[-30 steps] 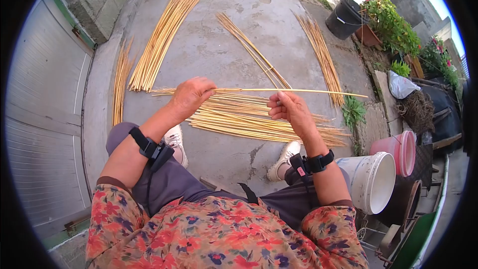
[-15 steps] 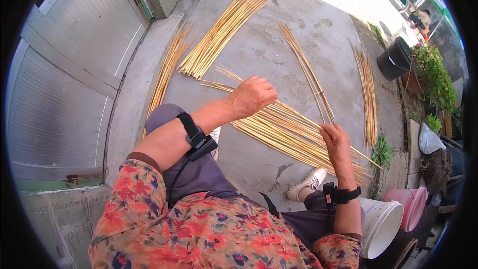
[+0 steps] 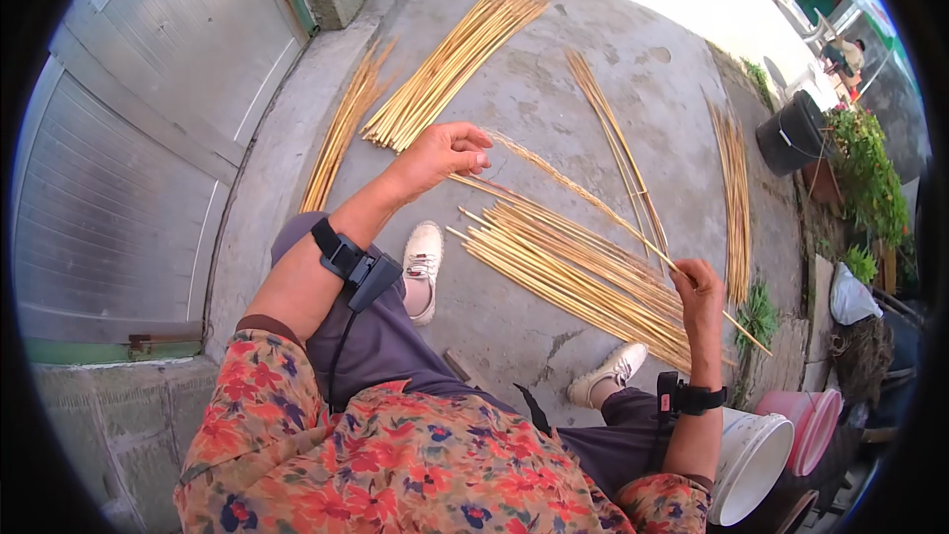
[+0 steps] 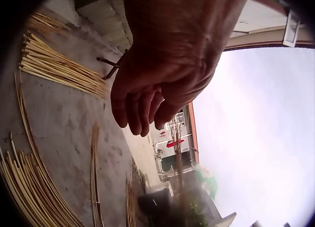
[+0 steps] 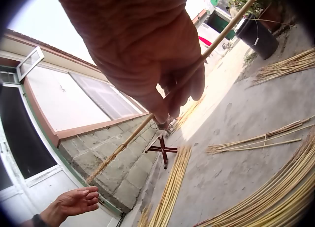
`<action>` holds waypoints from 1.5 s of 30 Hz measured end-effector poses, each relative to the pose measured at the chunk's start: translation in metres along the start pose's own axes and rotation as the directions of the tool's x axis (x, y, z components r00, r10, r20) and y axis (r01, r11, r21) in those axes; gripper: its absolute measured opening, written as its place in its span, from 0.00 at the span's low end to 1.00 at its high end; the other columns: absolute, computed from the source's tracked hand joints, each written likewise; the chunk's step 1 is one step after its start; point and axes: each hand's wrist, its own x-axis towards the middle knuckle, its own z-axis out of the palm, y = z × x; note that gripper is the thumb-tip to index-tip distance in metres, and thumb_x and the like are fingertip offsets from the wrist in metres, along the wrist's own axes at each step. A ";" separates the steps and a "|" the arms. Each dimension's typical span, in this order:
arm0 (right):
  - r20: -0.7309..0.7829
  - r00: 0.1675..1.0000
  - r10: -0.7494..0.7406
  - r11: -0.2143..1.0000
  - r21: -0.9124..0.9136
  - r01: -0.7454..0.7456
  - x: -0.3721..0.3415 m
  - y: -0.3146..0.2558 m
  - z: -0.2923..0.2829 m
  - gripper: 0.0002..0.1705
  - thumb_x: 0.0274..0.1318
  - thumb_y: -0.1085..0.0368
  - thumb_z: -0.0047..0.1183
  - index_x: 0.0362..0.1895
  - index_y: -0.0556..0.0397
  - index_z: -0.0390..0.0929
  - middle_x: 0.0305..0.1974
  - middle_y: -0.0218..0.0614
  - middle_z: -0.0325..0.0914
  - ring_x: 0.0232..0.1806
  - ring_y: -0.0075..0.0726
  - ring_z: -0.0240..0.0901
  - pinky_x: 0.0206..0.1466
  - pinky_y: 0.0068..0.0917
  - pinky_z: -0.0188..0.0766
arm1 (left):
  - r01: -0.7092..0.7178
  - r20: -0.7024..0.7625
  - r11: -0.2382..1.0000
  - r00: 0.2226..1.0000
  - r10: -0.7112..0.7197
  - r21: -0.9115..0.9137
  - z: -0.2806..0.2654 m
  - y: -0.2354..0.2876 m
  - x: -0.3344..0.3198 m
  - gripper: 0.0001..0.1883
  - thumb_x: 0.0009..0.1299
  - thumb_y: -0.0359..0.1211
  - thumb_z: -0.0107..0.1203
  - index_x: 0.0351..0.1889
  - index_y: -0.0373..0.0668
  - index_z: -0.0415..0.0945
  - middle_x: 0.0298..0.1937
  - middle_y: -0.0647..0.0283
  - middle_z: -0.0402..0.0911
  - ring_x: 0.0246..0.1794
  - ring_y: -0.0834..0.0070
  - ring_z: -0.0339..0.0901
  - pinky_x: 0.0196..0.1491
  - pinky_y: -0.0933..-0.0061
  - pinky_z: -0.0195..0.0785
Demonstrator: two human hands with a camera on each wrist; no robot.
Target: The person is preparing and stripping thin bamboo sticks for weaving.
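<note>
My right hand point(image 3: 700, 297) pinches a long dry stalk point(image 3: 593, 200) near its thicker end, with the bare end poking out past the fingers at lower right. The stalk slants up to the left over a spread pile of stalks point(image 3: 578, 282) on the ground. Its feathery tip ends close to my left hand point(image 3: 435, 160). The left wrist view shows that hand's fingers point(image 4: 133, 113) hanging loosely bent, with nothing between them. In the right wrist view the stalk runs across under the bent fingers of the right hand.
A thick stalk bundle point(image 3: 460, 59) and a thinner one point(image 3: 341, 133) lie at left, a tied bundle point(image 3: 623, 153) ahead, another bundle point(image 3: 732, 198) at right. A white bucket point(image 3: 753, 465), pink bucket point(image 3: 816, 430) and black bucket point(image 3: 794, 133) stand along the right. A metal door point(image 3: 148, 148) borders the left.
My left hand has drawn back left, toward and past the stalk's feathery tip. My right hand has moved right and down and now pinches the stalk. The view has turned left.
</note>
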 end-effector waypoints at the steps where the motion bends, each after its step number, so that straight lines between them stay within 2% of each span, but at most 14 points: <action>1: -0.002 1.000 0.008 1.000 0.015 -0.008 0.000 0.000 0.001 0.06 0.45 0.75 0.53 0.32 0.58 0.75 0.24 0.37 0.69 0.27 0.31 0.66 0.32 0.23 0.62 | -0.003 0.000 1.000 1.000 0.003 0.001 0.003 0.001 -0.001 0.16 0.65 0.30 0.53 0.48 0.33 0.69 0.40 0.57 0.78 0.41 0.73 0.76 0.41 0.78 0.70; 6: -0.005 1.000 -0.028 0.998 0.053 0.028 0.002 -0.007 0.012 0.06 0.45 0.74 0.53 0.32 0.58 0.75 0.25 0.38 0.70 0.27 0.32 0.67 0.32 0.24 0.63 | 0.101 0.150 0.929 0.987 -0.049 -0.356 0.021 -0.001 0.002 0.17 0.68 0.35 0.49 0.49 0.32 0.68 0.49 0.52 0.73 0.49 0.66 0.73 0.49 0.70 0.71; 10: 0.040 0.999 -0.011 0.998 0.063 0.009 0.003 -0.011 0.023 0.05 0.46 0.74 0.53 0.31 0.58 0.75 0.25 0.38 0.71 0.28 0.33 0.68 0.33 0.25 0.64 | 0.115 0.209 0.834 0.978 0.001 -0.539 0.029 0.000 0.005 0.16 0.71 0.37 0.44 0.48 0.33 0.69 0.47 0.51 0.74 0.49 0.62 0.73 0.51 0.65 0.70; 16: 0.103 0.994 -0.041 0.984 0.177 0.022 0.007 -0.010 0.031 0.06 0.47 0.74 0.54 0.33 0.58 0.76 0.27 0.37 0.73 0.30 0.29 0.70 0.35 0.22 0.65 | 0.035 0.103 0.818 0.994 0.030 -0.574 0.021 -0.001 0.006 0.15 0.72 0.39 0.41 0.41 0.35 0.70 0.41 0.51 0.76 0.45 0.60 0.76 0.48 0.61 0.72; 19: 0.110 0.993 -0.032 0.975 0.224 0.007 0.005 -0.007 0.031 0.06 0.50 0.73 0.54 0.34 0.60 0.76 0.26 0.27 0.70 0.30 0.18 0.65 0.34 0.16 0.63 | -0.041 0.006 0.810 0.998 0.055 -0.585 0.015 0.002 0.009 0.15 0.72 0.38 0.40 0.41 0.34 0.68 0.38 0.50 0.76 0.41 0.61 0.76 0.44 0.61 0.74; 23: 0.162 0.987 0.012 0.977 0.207 -0.046 0.003 0.007 0.019 0.09 0.52 0.72 0.53 0.40 0.59 0.76 0.29 0.25 0.72 0.32 0.17 0.65 0.35 0.16 0.63 | -0.222 -0.333 0.830 0.942 0.046 -0.511 -0.012 0.007 0.017 0.15 0.72 0.39 0.41 0.39 0.36 0.69 0.35 0.54 0.76 0.37 0.65 0.76 0.42 0.63 0.74; 25: 0.212 0.974 0.083 0.958 0.253 -0.136 0.001 0.023 0.016 0.11 0.51 0.70 0.53 0.40 0.60 0.76 0.35 0.35 0.77 0.37 0.25 0.70 0.42 0.21 0.66 | -0.243 -0.345 0.830 0.936 0.066 -0.502 -0.029 0.007 0.020 0.15 0.72 0.39 0.42 0.40 0.36 0.69 0.36 0.54 0.76 0.38 0.65 0.76 0.42 0.63 0.73; 29: 0.272 0.934 0.233 0.926 0.231 -0.299 -0.012 0.048 0.013 0.11 0.52 0.69 0.54 0.40 0.59 0.77 0.31 0.29 0.76 0.33 0.21 0.68 0.38 0.20 0.65 | -0.261 -0.403 0.826 0.914 0.046 -0.499 -0.033 0.014 0.024 0.15 0.71 0.40 0.43 0.42 0.36 0.69 0.39 0.54 0.77 0.41 0.66 0.75 0.43 0.64 0.71; 31: 0.273 0.911 0.310 0.910 0.193 -0.367 -0.019 0.066 0.017 0.11 0.52 0.69 0.54 0.40 0.58 0.77 0.29 0.26 0.75 0.31 0.19 0.66 0.35 0.18 0.64 | -0.228 -0.370 0.828 0.928 0.027 -0.512 -0.026 0.013 0.026 0.17 0.70 0.40 0.45 0.46 0.34 0.67 0.43 0.53 0.75 0.43 0.65 0.74 0.45 0.65 0.70; 33: 0.160 0.957 0.242 0.908 0.312 -0.281 -0.023 0.076 0.021 0.11 0.51 0.70 0.54 0.40 0.58 0.77 0.28 0.25 0.74 0.29 0.17 0.64 0.32 0.18 0.63 | -0.010 -0.256 0.924 0.962 -0.095 -0.381 -0.009 0.013 0.025 0.21 0.69 0.40 0.48 0.51 0.32 0.64 0.47 0.51 0.73 0.44 0.65 0.74 0.45 0.66 0.70; 35: 0.154 0.955 0.253 0.915 0.283 -0.288 -0.023 0.072 0.023 0.10 0.51 0.70 0.55 0.40 0.59 0.77 0.28 0.26 0.74 0.29 0.17 0.64 0.33 0.17 0.64 | 0.179 -0.028 0.931 0.980 -0.198 -0.318 0.012 -0.003 0.030 0.25 0.67 0.41 0.51 0.55 0.32 0.61 0.50 0.48 0.71 0.45 0.64 0.74 0.43 0.67 0.71; 37: 0.146 0.957 0.251 0.903 0.319 -0.286 -0.019 0.057 0.032 0.10 0.51 0.70 0.55 0.39 0.59 0.77 0.29 0.26 0.74 0.28 0.17 0.64 0.33 0.17 0.64 | 0.337 0.225 0.910 0.932 -0.285 -0.242 0.041 -0.003 0.027 0.27 0.67 0.40 0.50 0.57 0.30 0.58 0.49 0.49 0.71 0.44 0.65 0.75 0.42 0.69 0.71; 43: 0.273 0.961 0.053 0.956 0.264 -0.128 0.005 0.005 0.058 0.10 0.55 0.69 0.51 0.41 0.58 0.76 0.31 0.28 0.75 0.34 0.21 0.69 0.36 0.18 0.65 | 0.253 0.180 0.837 0.966 -0.187 -0.486 0.068 -0.005 0.043 0.18 0.71 0.37 0.44 0.51 0.31 0.63 0.46 0.50 0.72 0.39 0.68 0.76 0.39 0.72 0.72; 45: 0.340 0.929 0.149 0.847 0.441 -0.297 0.007 0.007 0.058 0.11 0.56 0.67 0.50 0.43 0.58 0.76 0.31 0.29 0.75 0.33 0.21 0.68 0.35 0.18 0.65 | 0.169 0.071 0.852 0.986 -0.154 -0.495 0.065 -0.002 0.048 0.15 0.72 0.35 0.42 0.48 0.32 0.65 0.46 0.50 0.72 0.39 0.69 0.76 0.39 0.71 0.72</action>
